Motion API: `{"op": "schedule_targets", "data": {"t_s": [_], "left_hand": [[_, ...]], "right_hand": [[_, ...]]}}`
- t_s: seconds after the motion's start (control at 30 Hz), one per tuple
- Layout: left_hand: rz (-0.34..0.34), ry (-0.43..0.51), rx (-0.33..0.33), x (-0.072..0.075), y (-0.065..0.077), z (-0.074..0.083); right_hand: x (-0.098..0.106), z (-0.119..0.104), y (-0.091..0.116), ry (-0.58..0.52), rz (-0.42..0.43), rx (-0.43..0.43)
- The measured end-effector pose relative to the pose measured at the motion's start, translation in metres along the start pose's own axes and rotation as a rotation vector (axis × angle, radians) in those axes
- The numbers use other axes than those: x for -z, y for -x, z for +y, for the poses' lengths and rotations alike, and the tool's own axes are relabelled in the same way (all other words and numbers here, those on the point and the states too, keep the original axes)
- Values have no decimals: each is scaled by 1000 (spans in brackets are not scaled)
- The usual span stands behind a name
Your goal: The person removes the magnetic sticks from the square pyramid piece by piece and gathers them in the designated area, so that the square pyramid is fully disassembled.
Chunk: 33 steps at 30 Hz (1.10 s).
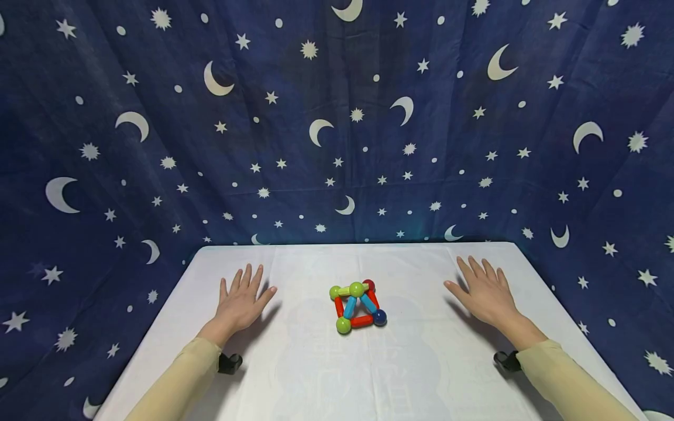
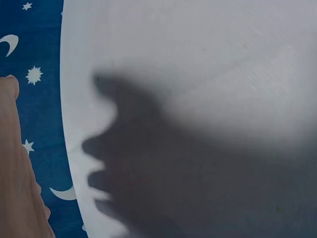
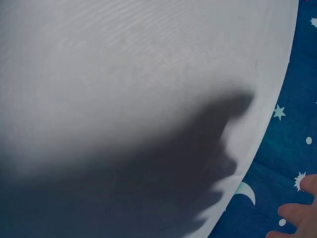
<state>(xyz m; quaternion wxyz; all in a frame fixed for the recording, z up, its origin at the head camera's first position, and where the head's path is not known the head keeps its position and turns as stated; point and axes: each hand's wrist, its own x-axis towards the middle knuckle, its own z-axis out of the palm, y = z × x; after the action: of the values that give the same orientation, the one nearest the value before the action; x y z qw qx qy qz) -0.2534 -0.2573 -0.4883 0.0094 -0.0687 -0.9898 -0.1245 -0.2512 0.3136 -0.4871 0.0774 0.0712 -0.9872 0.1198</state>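
Observation:
A small figure of magnetic rods and balls (image 1: 362,321) stands at the middle of the white-covered table. Its rods are red, light blue and yellow-green; its balls are green, dark red and dark blue. To its left, my left hand (image 1: 239,305) is held over the table with fingers straight and spread, holding nothing. On the other side, my right hand (image 1: 488,297) has the same spread pose and also holds nothing. Both hands are apart from the figure. Only part of the left hand (image 2: 15,168) and some right fingers (image 3: 296,214) show in the wrist views.
The white tablecloth (image 1: 326,380) carries soft shadows of both hands. Behind and beside the table hangs a dark blue cloth (image 1: 295,152) with moons and stars. A small black device (image 1: 230,363) sits at the left wrist, and another black device (image 1: 507,361) at the right.

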Motion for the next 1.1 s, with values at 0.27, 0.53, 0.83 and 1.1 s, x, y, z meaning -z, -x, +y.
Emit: {"op": "schedule_targets", "data": {"t_s": [0.27,0.53,0.83,1.1], "left_hand": [[1,62,-22,0,-3,17],[36,103,-81,-3,-8,40],[65,159,-138,-4,-12,65],[92,250,-212,-3,-9,91]], "right_hand": [[2,-13,-3,-125,49,26],[3,-39,-11,-286,73,40],[2,-68,-22,-420,84,78],[-7,-97,-29,-497,57,109]]}}
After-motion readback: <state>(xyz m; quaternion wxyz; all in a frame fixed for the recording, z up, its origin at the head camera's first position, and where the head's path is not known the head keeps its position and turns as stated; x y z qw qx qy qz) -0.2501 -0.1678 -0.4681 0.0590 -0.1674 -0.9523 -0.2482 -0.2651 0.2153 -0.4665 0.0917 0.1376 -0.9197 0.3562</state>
